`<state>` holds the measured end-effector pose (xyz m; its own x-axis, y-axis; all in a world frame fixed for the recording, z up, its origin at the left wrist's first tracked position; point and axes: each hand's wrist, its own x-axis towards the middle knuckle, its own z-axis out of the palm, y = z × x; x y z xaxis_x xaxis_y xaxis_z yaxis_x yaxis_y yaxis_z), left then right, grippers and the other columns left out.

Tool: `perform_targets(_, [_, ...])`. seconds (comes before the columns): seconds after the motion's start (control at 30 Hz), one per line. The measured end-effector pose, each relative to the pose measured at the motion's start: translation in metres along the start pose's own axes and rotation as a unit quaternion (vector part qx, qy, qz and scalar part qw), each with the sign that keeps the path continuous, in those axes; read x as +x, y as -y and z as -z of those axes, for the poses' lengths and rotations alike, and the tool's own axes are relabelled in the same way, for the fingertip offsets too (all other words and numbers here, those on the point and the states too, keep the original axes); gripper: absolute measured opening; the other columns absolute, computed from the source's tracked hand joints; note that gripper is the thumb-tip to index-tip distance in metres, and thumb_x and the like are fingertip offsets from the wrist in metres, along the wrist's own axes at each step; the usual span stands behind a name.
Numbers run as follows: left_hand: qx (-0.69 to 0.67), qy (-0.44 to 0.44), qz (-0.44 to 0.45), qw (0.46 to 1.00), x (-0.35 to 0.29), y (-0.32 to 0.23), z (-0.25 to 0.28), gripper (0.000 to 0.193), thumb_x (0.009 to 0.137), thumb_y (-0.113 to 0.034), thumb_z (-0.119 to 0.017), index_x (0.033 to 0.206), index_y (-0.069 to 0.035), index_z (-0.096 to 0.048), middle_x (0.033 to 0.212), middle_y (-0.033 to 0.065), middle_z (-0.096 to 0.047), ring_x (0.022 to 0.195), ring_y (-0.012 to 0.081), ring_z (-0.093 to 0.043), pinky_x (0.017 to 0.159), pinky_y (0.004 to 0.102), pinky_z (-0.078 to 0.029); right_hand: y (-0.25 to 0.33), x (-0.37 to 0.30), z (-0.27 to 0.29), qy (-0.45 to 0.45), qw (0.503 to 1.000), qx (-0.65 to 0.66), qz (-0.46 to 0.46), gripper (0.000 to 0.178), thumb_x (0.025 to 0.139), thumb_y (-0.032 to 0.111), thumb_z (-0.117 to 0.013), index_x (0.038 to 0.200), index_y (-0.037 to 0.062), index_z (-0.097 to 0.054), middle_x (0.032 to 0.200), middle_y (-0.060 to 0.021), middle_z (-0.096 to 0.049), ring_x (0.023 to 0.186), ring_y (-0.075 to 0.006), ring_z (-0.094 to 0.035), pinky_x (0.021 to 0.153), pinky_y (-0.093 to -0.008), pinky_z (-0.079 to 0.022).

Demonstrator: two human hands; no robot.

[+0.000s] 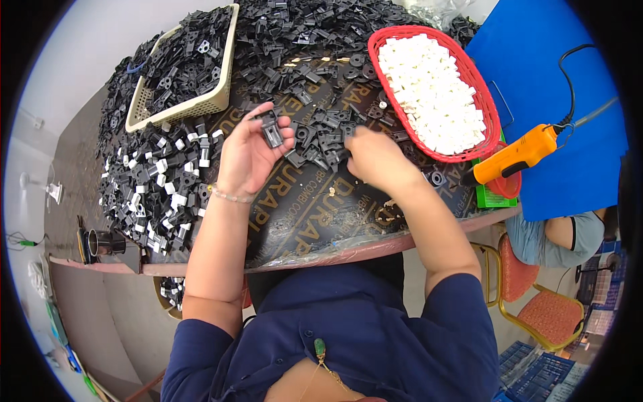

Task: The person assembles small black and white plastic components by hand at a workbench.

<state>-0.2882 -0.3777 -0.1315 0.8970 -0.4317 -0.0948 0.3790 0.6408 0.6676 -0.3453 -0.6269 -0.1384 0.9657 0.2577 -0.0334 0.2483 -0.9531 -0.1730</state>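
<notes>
My left hand (248, 157) is turned palm up above the table, its fingers curled round a black plastic part (272, 132). The part is blocky at one end, with a narrower plate toward my fingertips. To the right, my right hand (378, 157) has its fingers bent together at the edge of a small pile of black plastic parts (318, 137). What those fingers pinch, if anything, is hidden behind the hand. A red woven basket (494, 124) of small white pieces (432, 90) stands just beyond my right hand.
Left of my left hand lie black parts with white pieces fitted (157, 191). A cream basket (224, 94) of black parts stands behind them, with a large black heap (315, 27) at the back. An orange corded tool (519, 155) is at right, near a blue panel (556, 87).
</notes>
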Motion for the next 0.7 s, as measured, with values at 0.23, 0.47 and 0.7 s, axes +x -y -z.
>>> perform_targets(0.23, [0.058, 0.002, 0.015, 0.998, 0.001, 0.025, 0.019, 0.041, 0.102, -0.009, -0.052, 0.141, -0.005, -0.042, 0.120, 0.0190, -0.062, 0.112, 0.0298, -0.064, 0.097, 0.0423, -0.054, 0.022, 0.054, 0.047, -0.274, 0.927, 0.253, 0.050, 0.016, 0.083, 0.011, -0.067, 0.094, -0.0001, -0.072, 0.086, -0.0150, -0.068, 0.078, -0.0265, -0.069, 0.071, -0.0389, -0.055])
perform_targets(0.47, [0.007, -0.002, -0.047, 0.999, 0.002, 0.036, 0.023, 0.040, 0.101, -0.011, -0.058, 0.139, -0.009, -0.047, 0.123, 0.0104, -0.062, 0.114, 0.0213, -0.062, 0.099, 0.0412, -0.054, 0.034, 0.042, 0.012, -0.104, 0.897, 0.423, 0.070, 0.053, 0.085, 0.001, -0.065, 0.137, 0.0097, -0.060, 0.077, -0.0009, -0.060, 0.066, -0.0075, -0.054, 0.063, -0.0246, -0.047])
perform_targets(0.7, [-0.035, -0.013, -0.043, 0.998, 0.003, 0.036, 0.032, 0.028, 0.098, -0.010, -0.063, 0.124, -0.011, -0.053, 0.116, 0.0073, -0.063, 0.112, 0.0202, -0.063, 0.096, 0.0416, -0.056, 0.036, 0.039, 0.018, -0.118, 0.919, 0.342, 0.154, 0.048, 0.083, 0.001, -0.068, 0.130, 0.0092, -0.062, 0.075, -0.0042, -0.062, 0.065, -0.0115, -0.057, 0.063, -0.0288, -0.050])
